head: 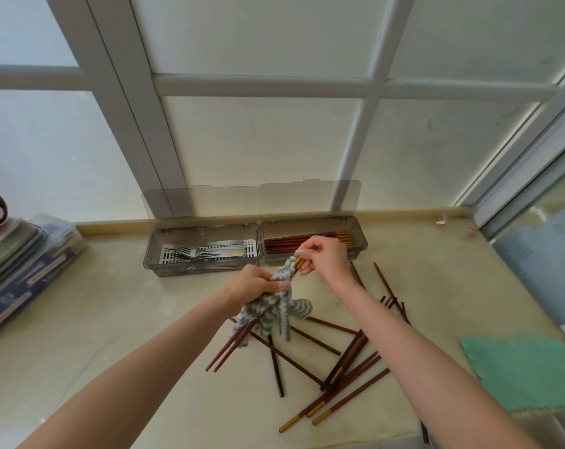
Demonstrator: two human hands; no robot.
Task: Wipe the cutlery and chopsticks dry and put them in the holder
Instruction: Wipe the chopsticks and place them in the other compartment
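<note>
A frosted window (258,140) with white bars rises from the back edge of a pale stone countertop (112,319), where a person dries chopsticks. A stack of trays and packets (25,267) fills the counter's left edge, and a green cloth (520,371) lies flat at the right edge; open counter shows between the stack and the arms.

Against the back edge sit two grey holder boxes side by side, their clear lids (226,199) standing upright against the window. The left box (206,269) holds forks (193,251). The right box (360,238) holds a row of stored chopsticks (284,243) lying lengthwise.

Loose chopsticks (349,361), dark red with gold ends, lie crossed and scattered on the counter from just in front of the right box to the near edge, mostly under and beside the right forearm.

Above them, near the boxes, the left hand (252,286) has its fingers curled round a grey-and-white cloth (274,309) wrapped about the middle of a held pair of chopsticks (229,350). The pair slants down to the left, its tips in the air above the counter. The right hand (323,257) pinches the pair's gold ends between thumb and fingertips, just in front of the right box.
</note>
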